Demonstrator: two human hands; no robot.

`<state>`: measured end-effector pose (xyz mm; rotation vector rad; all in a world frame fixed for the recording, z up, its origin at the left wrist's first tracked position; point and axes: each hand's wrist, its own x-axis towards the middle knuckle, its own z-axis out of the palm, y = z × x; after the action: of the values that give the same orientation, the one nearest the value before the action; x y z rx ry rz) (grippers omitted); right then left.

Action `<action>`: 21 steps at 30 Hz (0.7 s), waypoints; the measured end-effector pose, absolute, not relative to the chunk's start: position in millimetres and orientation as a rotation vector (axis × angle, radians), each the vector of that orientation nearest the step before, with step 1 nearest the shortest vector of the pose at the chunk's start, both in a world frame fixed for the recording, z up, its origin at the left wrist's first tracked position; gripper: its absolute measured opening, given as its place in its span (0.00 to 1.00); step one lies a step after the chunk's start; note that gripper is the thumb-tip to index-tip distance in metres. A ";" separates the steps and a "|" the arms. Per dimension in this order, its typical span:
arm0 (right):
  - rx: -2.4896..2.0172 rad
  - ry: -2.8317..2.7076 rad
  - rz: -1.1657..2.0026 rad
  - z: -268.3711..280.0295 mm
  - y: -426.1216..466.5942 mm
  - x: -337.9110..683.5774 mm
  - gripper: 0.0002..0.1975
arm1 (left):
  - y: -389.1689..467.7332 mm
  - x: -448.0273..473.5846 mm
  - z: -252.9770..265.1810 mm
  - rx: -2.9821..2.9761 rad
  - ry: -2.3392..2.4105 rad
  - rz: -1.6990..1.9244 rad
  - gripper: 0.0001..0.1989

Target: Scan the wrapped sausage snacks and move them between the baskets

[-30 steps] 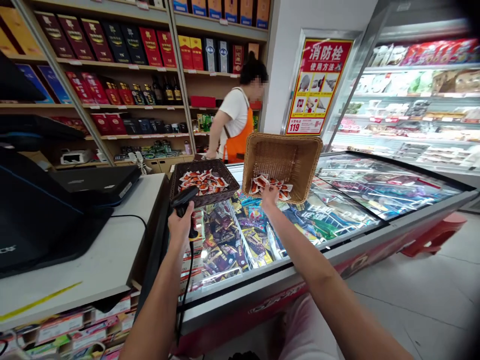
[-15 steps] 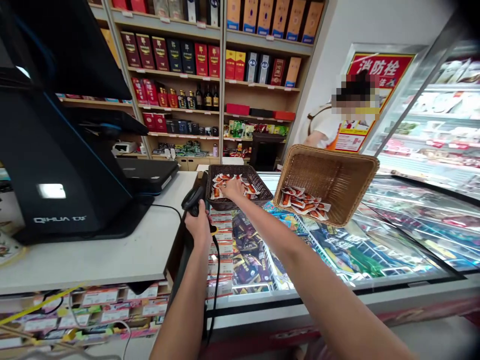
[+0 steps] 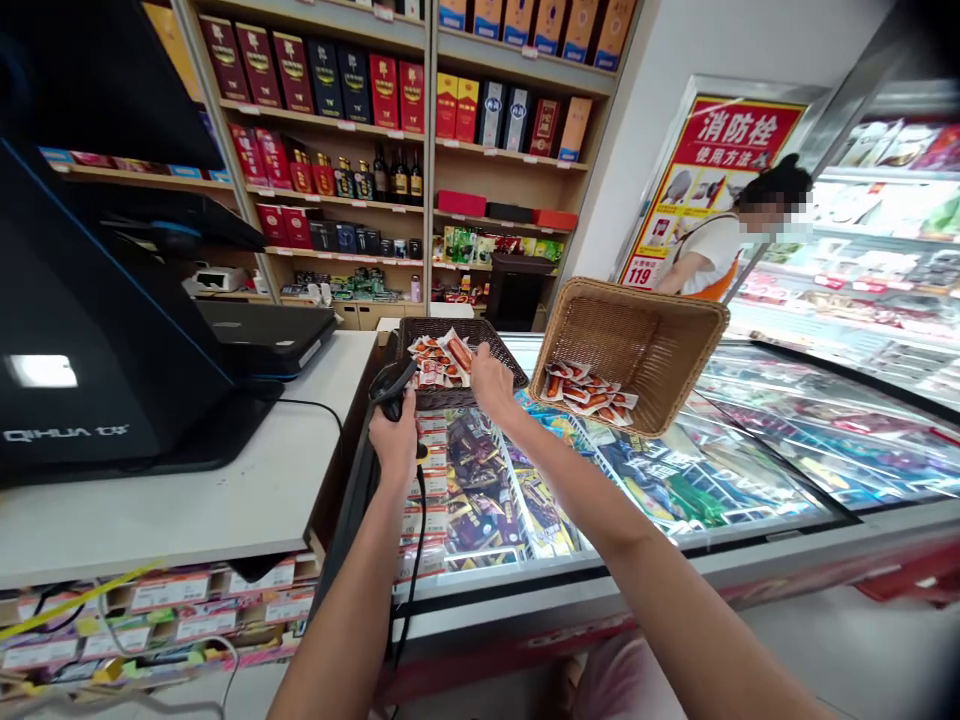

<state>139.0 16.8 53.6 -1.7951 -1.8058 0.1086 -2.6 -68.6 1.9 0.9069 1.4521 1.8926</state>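
My left hand (image 3: 393, 440) is wrapped round the handle of a black barcode scanner (image 3: 390, 388), whose head points toward the dark basket. Between the fingers of my right hand (image 3: 492, 385) is a wrapped sausage (image 3: 457, 352), tilted up close in front of the scanner. More wrapped sausages (image 3: 427, 350) lie beneath it in the dark brown woven basket (image 3: 511, 358). Right of that, a larger tan wicker basket (image 3: 660, 345) stands tipped toward me, with several wrapped sausages (image 3: 589, 390) gathered along its low side.
Both baskets rest on a glass-topped freezer (image 3: 480, 560) full of packaged goods. To the left are a white counter (image 3: 247, 500) and a black checkout machine (image 3: 90, 330). The scanner's cable (image 3: 417, 540) hangs down. A person (image 3: 709, 255) stands beyond the tan basket.
My right hand has lifted a wrapped sausage from the pile and brought it nearer the scanner. The view has shifted a little. The person at the back has moved right.
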 end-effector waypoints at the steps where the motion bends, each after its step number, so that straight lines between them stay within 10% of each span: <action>1: -1.777 -1.822 0.080 51.2 8.0 154.3 0.14 | -68.8 -0.3 1.4 0.935 1.448 1.864 0.19; 13: -1.695 -1.736 -0.569 -28.5 -46.1 273.4 0.10 | -92.3 22.4 12.3 1.836 1.536 1.031 0.22; 21: -1.707 -1.739 -0.428 -23.2 -47.6 274.4 0.12 | -90.2 29.6 5.9 1.774 1.485 1.003 0.23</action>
<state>274.4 -47.6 -23.2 -1.7070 -1.7385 -0.4276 29.6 -90.2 5.9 1.7738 1.4846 1.0031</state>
